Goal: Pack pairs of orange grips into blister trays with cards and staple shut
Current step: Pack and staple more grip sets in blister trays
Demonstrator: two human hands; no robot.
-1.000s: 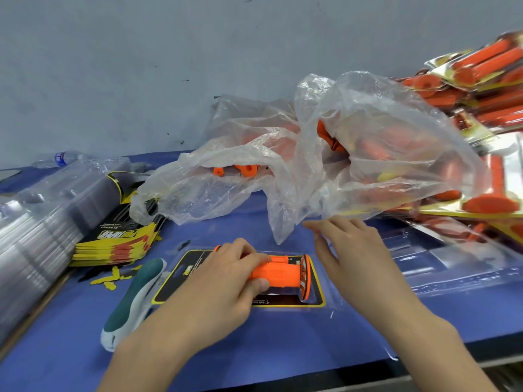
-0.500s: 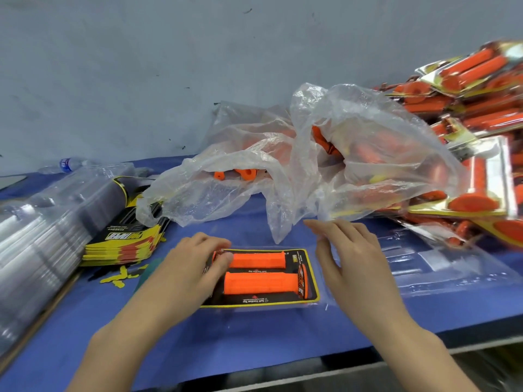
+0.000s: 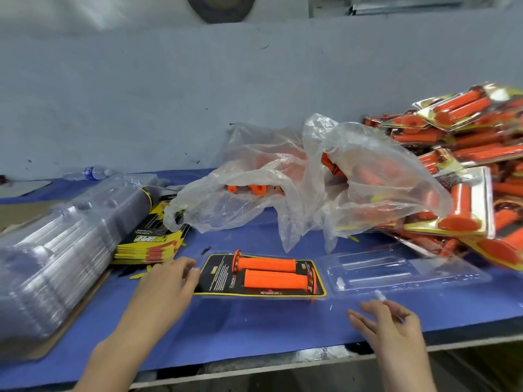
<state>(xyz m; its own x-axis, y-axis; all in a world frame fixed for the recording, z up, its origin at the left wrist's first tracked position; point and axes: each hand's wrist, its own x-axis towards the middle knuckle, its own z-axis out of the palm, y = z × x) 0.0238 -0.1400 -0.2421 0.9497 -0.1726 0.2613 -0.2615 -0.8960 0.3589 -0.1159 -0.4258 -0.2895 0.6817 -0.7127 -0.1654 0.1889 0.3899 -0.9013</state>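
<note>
Bag (image 3: 297,188) behind blister tray (image 3: 396,271); cards (image 3: 147,247) left

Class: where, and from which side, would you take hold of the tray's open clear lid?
Probably pinch the clear lid by its thin right rim, from the right, with the right hand. It lies flat, hinged beside the orange grips; its moulded middle offers no hold.

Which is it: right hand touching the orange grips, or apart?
Apart. The head view shows a plain stretch of blue table between the right hand and the orange grips.
</note>
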